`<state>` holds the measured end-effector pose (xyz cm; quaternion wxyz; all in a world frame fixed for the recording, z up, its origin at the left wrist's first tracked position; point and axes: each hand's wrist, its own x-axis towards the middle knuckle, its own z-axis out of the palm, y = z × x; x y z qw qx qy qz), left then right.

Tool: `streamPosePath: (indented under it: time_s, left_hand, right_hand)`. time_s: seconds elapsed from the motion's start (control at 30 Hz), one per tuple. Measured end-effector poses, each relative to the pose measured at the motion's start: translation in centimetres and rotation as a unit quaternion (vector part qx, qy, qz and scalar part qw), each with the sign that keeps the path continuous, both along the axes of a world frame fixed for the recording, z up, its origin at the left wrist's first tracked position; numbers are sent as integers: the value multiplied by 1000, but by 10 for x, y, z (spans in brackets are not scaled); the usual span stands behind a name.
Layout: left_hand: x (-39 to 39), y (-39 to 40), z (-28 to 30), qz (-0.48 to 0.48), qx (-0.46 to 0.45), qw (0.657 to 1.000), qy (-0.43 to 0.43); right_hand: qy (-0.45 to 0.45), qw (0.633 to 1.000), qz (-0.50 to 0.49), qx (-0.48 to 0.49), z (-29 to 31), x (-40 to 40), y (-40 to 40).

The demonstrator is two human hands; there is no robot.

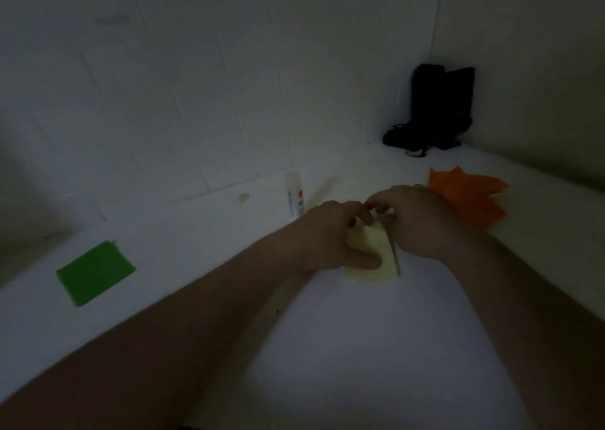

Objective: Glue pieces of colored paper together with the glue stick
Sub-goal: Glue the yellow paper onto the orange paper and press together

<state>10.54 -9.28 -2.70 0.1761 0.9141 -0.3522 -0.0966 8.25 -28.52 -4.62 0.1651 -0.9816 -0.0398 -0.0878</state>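
Dim white tabletop (360, 347). Yellow paper (373, 252) at centre is gripped by left hand (330, 236) and pinched by right hand (419, 223), probably for folding or alignment. Glue stick (294, 198) is parked upright at 11 o'clock, orange paper (471, 197) at 2, green paper (95, 272) at 9.

A pale yellow paper (370, 252), partly folded, lies on the white surface between two hands. A green paper rectangle (95, 272) lies flat far left; crumpled orange paper (471, 197) right. A glue stick (294, 198) stands upright behind.
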Motion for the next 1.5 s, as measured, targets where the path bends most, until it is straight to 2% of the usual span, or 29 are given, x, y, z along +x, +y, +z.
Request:
streamPosePath:
  time_s: [0.1, 0.27, 0.33, 0.4, 0.5, 0.57, 0.63, 0.73, 0.93, 1.0, 1.13, 1.3, 1.43, 1.5]
  left_hand:
    - [-2, 24, 7, -30, -10, 998, 61]
    - [4, 72, 5, -87, -21, 995, 54]
    - [8, 87, -4, -96, -45, 994, 38]
    - [11, 96, -15, -65, -91, 993, 27]
    - [13, 100, -25, -38, -163, 986, -9]
    - [14, 99, -26, -35, -158, 985, -58]
    - [14, 98, -28, -34, -155, 984, -83]
    - [16, 98, -32, -36, -167, 982, -80]
    - [16, 99, -31, -26, -160, 982, -101]
    - [15, 100, -30, -23, -162, 981, -100]
    - [14, 103, -30, -14, -165, 982, -93]
    - [13, 103, -28, -6, -167, 982, -89]
    - [13, 104, -28, -11, -180, 981, -74]
    - [14, 104, -29, -8, -173, 982, -75]
  right_hand:
    - [-15, 1000, -6, 3, 2, -1, -6]
    - [2, 1000, -11, -11, 2, -2, -6]
    - [-11, 999, -33, -32, 5, -1, -12]
    - [-9, 996, -69, -46, 11, -2, -21]
    - [60, 993, -97, -14, 15, -3, -30]
    - [92, 991, -91, 9, 14, -5, -29]
    - [85, 993, -74, 24, 13, -7, -26]
    - [58, 997, -43, 23, 15, -8, -19]
    - [151, 988, -9, 4, 24, -18, -11]
    - [155, 988, -20, 10, 25, -21, -13]
    - [99, 993, -46, 52, 24, -20, -18]
    - [61, 996, -23, 66, 28, -27, -13]
    - [-101, 977, -85, 168, 31, -18, -30]
    - [-109, 973, -107, 171, 32, -21, -37]
